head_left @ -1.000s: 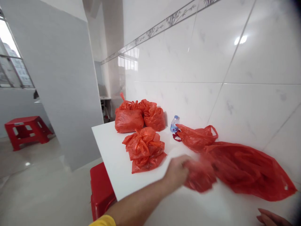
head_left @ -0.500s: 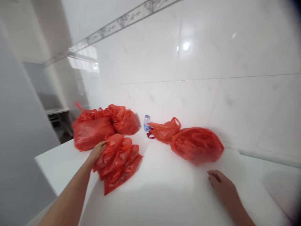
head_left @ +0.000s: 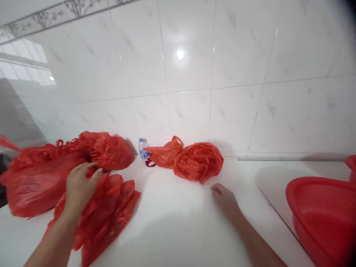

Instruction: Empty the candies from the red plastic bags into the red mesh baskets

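My left hand (head_left: pixel 79 187) lies palm down, fingers stretched, on top of a flattened red plastic bag (head_left: pixel 105 211) at the near left of the white counter (head_left: pixel 178 226). Behind it sit two fuller red bags, a big one (head_left: pixel 33 181) at the far left and a smaller one (head_left: pixel 111 152) by the wall. My right hand (head_left: pixel 224 198) rests on the bare counter with its fingers loosely curled and nothing in it, just in front of a crumpled red bag (head_left: pixel 198 161).
A small water bottle (head_left: pixel 142 147) stands against the tiled wall (head_left: pixel 194 74), beside another limp red bag (head_left: pixel 164 155). A red plastic basin (head_left: pixel 325 215) sits on the counter at the right edge, with a second red rim behind it.
The view has swung right, bringing the red basin in. My left hand has stayed on the flattened bag and now lies flat on it. My right hand has shifted left along the counter.
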Demonstrator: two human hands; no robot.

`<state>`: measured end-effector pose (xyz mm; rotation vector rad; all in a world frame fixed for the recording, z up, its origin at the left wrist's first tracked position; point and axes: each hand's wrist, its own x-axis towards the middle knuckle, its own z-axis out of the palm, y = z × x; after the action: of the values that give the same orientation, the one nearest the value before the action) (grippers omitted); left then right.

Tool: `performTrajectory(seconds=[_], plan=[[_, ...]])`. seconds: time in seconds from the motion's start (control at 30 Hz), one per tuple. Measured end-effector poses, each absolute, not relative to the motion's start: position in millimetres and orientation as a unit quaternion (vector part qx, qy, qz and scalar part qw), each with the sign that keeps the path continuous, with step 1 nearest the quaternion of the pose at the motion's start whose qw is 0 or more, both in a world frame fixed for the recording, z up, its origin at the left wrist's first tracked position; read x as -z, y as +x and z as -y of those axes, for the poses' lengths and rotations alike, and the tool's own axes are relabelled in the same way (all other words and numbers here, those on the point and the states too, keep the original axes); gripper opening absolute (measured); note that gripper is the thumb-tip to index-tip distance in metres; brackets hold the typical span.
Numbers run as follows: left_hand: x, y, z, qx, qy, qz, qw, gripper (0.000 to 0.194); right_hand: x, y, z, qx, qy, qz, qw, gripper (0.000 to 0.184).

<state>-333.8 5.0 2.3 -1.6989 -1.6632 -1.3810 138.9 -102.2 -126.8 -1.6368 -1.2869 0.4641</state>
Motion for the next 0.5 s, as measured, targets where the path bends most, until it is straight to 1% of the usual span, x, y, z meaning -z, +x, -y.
performTrajectory(seconds=[0.03,0.1,0.23,0.3,0.37,0.5], plan=[[-4.7,-314.8,-6.2,0.483,-0.648,0.553,0.202,0.032,126.3,138.5,102.5,-0.191,-0.672,0.528,0.484,0.015],[-5.9,-274.6,-7.0,0.466,-0.713,0.492,0.181,0.033,125.5,138.0,103.0,-0.189,-0.669,0.528,0.488,0.014],[0.2,-197.0,-4.4,0.353,-0.852,0.386,0.035,0.031,125.8,138.9,102.7,-0.192,-0.661,0.530,0.495,0.012],[3.5,-162.0,-3.4,0.313,-0.883,0.350,-0.024,0.030,126.3,140.2,101.7,-0.196,-0.658,0.528,0.500,0.012],[6.6,-129.3,-3.9,0.298,-0.896,0.323,-0.060,0.029,126.8,141.6,100.3,-0.198,-0.652,0.528,0.507,0.012],[19.1,-70.3,-9.5,0.291,-0.907,0.291,-0.092,0.033,127.0,142.5,98.3,-0.198,-0.644,0.525,0.519,0.013]])
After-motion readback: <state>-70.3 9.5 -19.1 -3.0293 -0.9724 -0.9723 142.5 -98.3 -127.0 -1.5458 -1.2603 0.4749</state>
